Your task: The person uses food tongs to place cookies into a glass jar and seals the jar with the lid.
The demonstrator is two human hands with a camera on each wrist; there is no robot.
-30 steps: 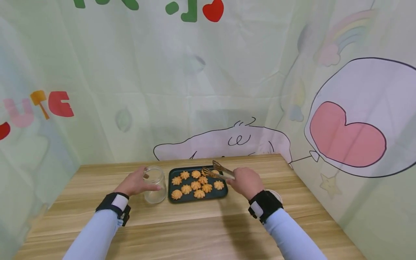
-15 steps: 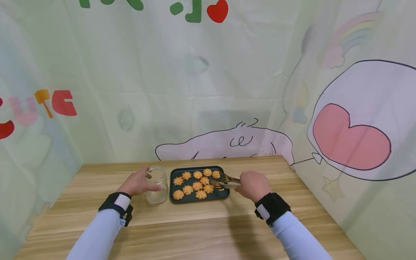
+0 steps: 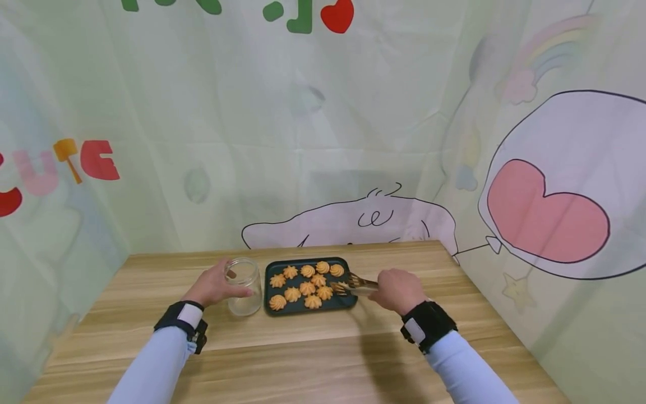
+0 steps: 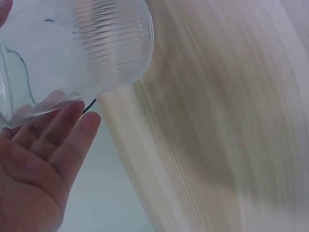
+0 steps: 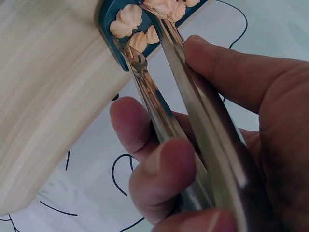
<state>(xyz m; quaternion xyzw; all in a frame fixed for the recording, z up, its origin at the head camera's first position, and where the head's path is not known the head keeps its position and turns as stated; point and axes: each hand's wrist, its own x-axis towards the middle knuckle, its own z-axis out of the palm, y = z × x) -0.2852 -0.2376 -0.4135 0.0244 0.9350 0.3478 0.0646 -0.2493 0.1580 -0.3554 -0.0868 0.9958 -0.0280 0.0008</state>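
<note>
In the head view my left hand (image 3: 214,285) grips a clear glass jar (image 3: 244,300), upright and lidless on the table. The left wrist view shows its fingers along one side of the jar (image 4: 91,43), the thumb tip opposite. My right hand (image 3: 400,290) holds gold-coloured metal tongs (image 3: 364,284), thumb on one arm and fingers on the other. Their spread tips reach over the right end of a dark tray (image 3: 295,311) of piped cookies (image 3: 307,288). Seen from the right wrist, a cookie (image 5: 138,42) lies between the tong arms, partly hidden by them.
The tray stands just right of the jar on a wooden table (image 3: 282,359). Behind the table hangs a printed cloth (image 3: 252,140), and another cloth side (image 3: 545,314) rises along the right edge. Both wrists wear black straps (image 3: 429,324).
My right hand has drawn to the right and a little nearer, taking the tong tips from the tray's back right to its right end. The left hand stays on the jar.
</note>
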